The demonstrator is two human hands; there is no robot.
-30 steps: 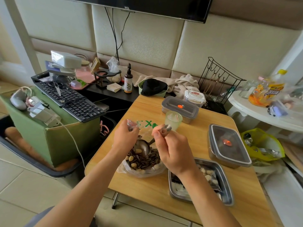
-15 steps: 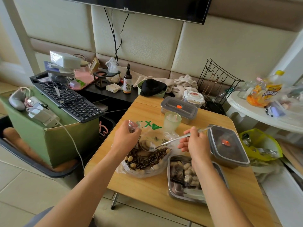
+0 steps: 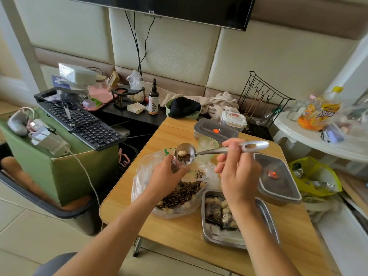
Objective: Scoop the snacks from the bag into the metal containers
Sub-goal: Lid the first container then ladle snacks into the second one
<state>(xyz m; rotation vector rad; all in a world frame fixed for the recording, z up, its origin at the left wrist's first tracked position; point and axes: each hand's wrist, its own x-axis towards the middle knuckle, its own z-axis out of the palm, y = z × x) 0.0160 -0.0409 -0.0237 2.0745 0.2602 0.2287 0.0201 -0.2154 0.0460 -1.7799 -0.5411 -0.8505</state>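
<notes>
Right hand (image 3: 239,176) fingers (image 3: 229,144) grip loaded silver metal spoon (image 3: 209,152); left hand (image 3: 165,176) pinches clear plastic bag (image 3: 143,172). Tilting risks spilling short of open steel tray (image 3: 223,237) at table (image 3: 179,232) front edge.

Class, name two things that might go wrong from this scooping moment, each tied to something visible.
The loaded spoon hangs over the bag, bowl tilted; seeds could slide off before reaching the open metal container. Only the left hand holds the bag's rim up; letting go could slump it.
</notes>
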